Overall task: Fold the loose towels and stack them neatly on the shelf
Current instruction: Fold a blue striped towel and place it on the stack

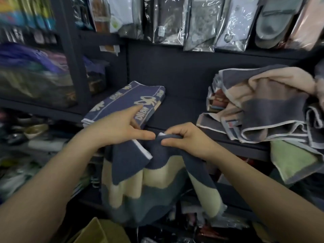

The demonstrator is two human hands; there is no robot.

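Hands are meeting at the centre, just in front of the shelf (184, 109) edge. Right hand (185, 137) is pinching the top edge of a striped towel (150, 186) between thumb and curled fingers, its white hem peeking out above the knuckles. Left hand (117, 127) is reaching in from 8 o'clock, thumb and a finger pressing against the same top edge at the fold, while its index finger is pointing out straight toward 1 o'clock; whether it is truly gripping the cloth or only touching it I cannot tell for sure, though the thumb is lying on the dark band. Striped towel is hanging down from both hands toward 6 o'clock, in dark blue, cream and teal bands, draping in loose folds below the shelf edge.

Folded towel (126, 102), navy with cream flower marks and lettering, is lying flat on the shelf at 11 o'clock from the hands, its near corner just behind the left index finger. Loose pile (266, 102) of towels in grey, peach and pale trim is sitting on the shelf at 2 o'clock, well apart from the folded towel, with a green towel (294, 162) spilling over the shelf edge at 3 o'clock.

Packets (201, 23) in clear wrap are hanging along the top at 12 o'clock. Blurred goods are filling the racks at 9 o'clock. A cardboard box (98, 232) corner is showing at 6 o'clock.
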